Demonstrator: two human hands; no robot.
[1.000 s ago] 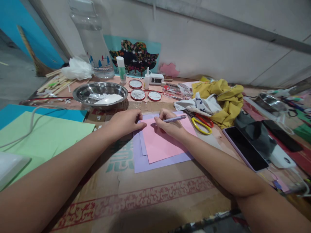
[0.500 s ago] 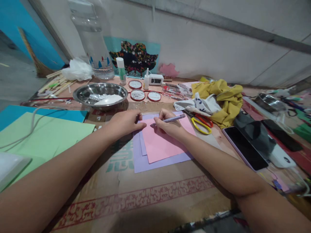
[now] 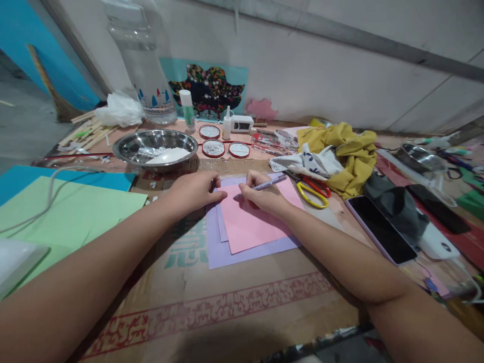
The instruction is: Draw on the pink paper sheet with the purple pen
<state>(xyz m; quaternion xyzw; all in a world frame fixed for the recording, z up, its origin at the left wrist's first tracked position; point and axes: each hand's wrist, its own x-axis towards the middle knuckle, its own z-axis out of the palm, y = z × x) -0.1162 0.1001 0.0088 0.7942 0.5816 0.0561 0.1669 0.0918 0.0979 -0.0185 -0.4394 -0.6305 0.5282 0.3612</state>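
Observation:
A purple pen [image 3: 268, 183] is held in my right hand [image 3: 262, 194], its fingers closed around the barrel and its tip down at the left part of a pink sheet of paper [image 3: 257, 227]. Under the pink sheet lie purple sheets [image 3: 221, 258], their edges showing at the left, front and back. My left hand [image 3: 194, 191] rests at the left edge of the papers. Its thumb reaches onto the pink sheet, apart from the forefinger; the other fingers are partly hidden. Yellow- and red-handled scissors [image 3: 312, 195] lie just right of my right hand, blades partly covered.
A steel bowl [image 3: 155, 147], a glue stick [image 3: 187, 111] and a tall water bottle [image 3: 149, 75] stand behind. Green paper [image 3: 106, 196] lies left. Yellow cloth [image 3: 353, 151] and a phone [image 3: 381, 229] are at right. Printed cardboard [image 3: 212, 312] covers the front.
The pen's upper end has tipped slightly toward the left. Both hands stay in nearly the same place, and the view has shifted a little.

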